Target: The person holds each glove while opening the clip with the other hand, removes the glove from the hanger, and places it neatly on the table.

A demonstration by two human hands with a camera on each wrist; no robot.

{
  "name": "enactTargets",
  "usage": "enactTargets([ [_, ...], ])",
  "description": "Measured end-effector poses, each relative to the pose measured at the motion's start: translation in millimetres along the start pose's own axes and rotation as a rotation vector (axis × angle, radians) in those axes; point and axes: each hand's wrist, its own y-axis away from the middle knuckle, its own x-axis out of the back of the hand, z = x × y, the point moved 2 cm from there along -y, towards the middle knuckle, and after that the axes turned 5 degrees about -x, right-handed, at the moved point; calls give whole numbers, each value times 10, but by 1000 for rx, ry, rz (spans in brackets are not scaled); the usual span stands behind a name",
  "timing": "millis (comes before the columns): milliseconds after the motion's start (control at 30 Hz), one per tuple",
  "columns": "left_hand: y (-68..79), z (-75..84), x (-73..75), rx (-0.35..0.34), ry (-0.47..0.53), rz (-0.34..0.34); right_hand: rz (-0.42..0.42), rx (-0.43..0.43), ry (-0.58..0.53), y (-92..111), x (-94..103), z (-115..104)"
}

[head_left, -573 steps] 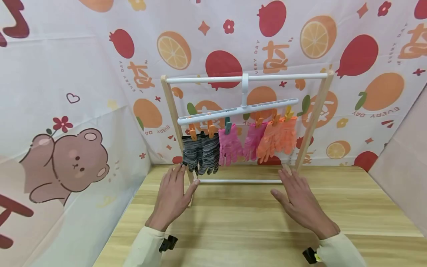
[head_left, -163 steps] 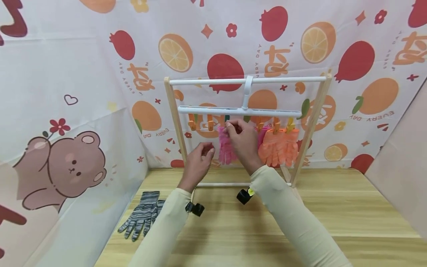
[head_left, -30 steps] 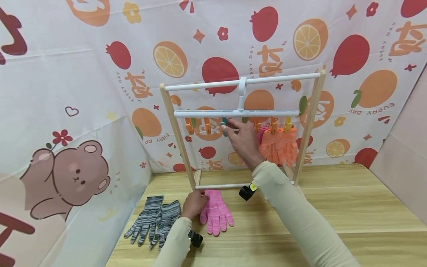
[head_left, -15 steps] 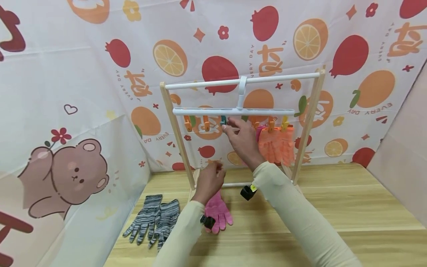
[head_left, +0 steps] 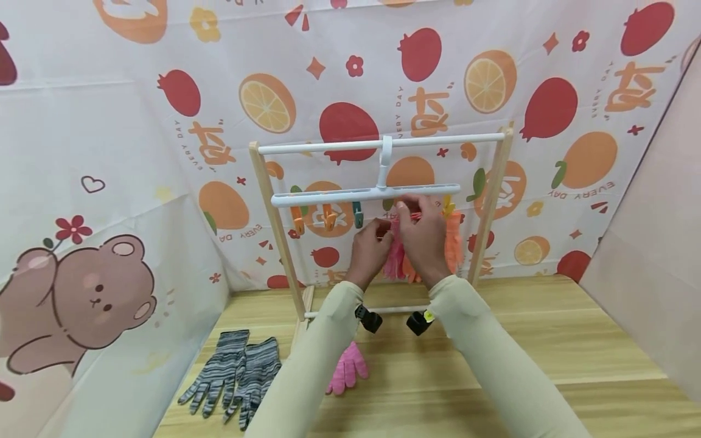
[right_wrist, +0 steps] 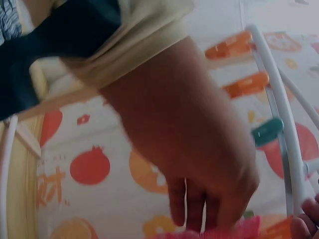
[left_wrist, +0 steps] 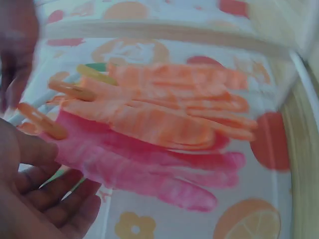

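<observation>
A pink glove [left_wrist: 124, 164] hangs by its cuff from an orange clothespin [left_wrist: 45, 122] on the white hanger [head_left: 334, 196]. My left hand [head_left: 370, 250] pinches the cuff edge, thumb in front, fingers partly hidden behind it. My right hand [head_left: 424, 237] is up at the hanger bar, its fingertips close beside that clothespin in both wrist views. Right behind the pink glove, orange gloves [left_wrist: 164, 119] hang from another orange clothespin and a yellow clothespin [left_wrist: 97, 74]. To the left, two bare orange clothespins and a teal clothespin [head_left: 358, 214] dangle.
The hanger hooks onto a rack with a white top rod [head_left: 317, 147] and wooden posts. Two grey striped gloves [head_left: 216, 371] lie on the wooden table [head_left: 520, 365] at the left. Beside them another pink glove [head_left: 348, 368] lies partly under my left sleeve.
My right hand has left the teal clothespin and moved right to the pink glove's clothespin. My left hand has let go of the pink glove on the table and risen to the hanging one.
</observation>
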Motion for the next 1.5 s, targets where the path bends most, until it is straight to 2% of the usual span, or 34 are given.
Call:
enactTargets([
  [100,-27,17,16,19,101,20,47,-12,26,-21,62,47],
  [200,-28,30,22,22,158,27,32,-65,77,-43,104,82],
  [433,8,54,27,8,240,65,-148,-218,133,-124,126,142],
  [533,16,59,29,-5,246,65,-217,-260,86,-162,137,133],
  [700,33,52,38,-25,238,64,-341,-344,-92,-206,165,118],
  [800,59,40,43,-30,238,58,-373,-384,-139,-212,185,122],
  [967,101,25,42,-41,262,56,-353,-385,-158,-212,204,132],
  [1200,137,20,30,-34,307,48,-251,-411,-175,-200,212,168],
  [1333,164,7,33,-32,307,29,-215,-436,-151,-201,207,181],
  [1500,188,-19,48,-39,288,13,-183,-451,-205,-207,207,185],
])
